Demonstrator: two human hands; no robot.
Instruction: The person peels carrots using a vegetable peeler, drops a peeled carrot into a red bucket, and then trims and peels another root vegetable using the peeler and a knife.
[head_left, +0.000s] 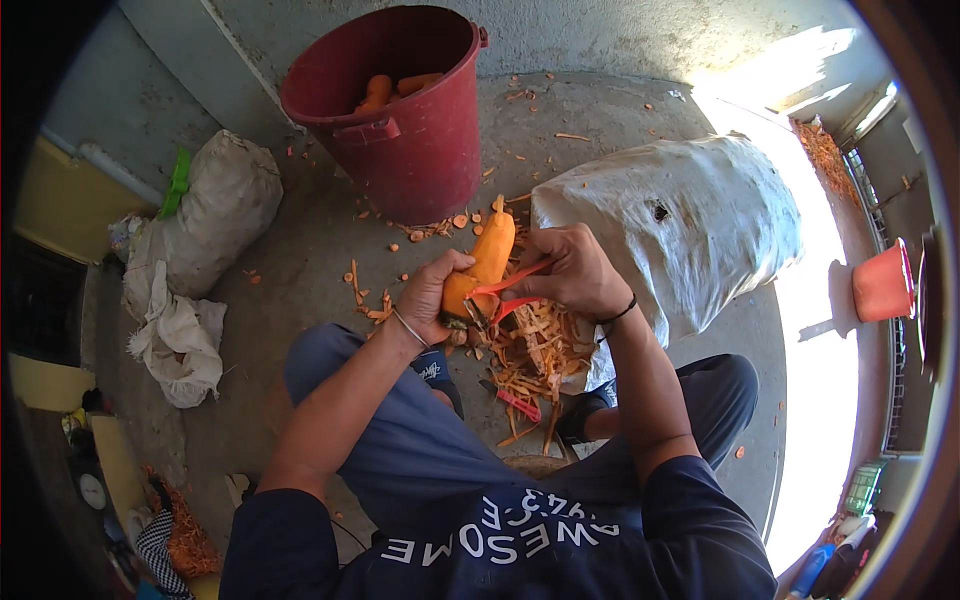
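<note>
My left hand is wrapped round the thick end of a large carrot, which points away from me. Part of the carrot's surface is bright and smooth. In my right hand is a red-handled peeler, its head against the carrot's lower side. Below both hands, a heap of carrot peelings lies on the floor between my feet. A red-handled knife rests by the near side of that heap.
A dark red bucket with carrots inside stands ahead. To the right lies a big white sack. Another filled sack leans at the left wall. An orange-red bucket is at far right. Carrot scraps dot the floor.
</note>
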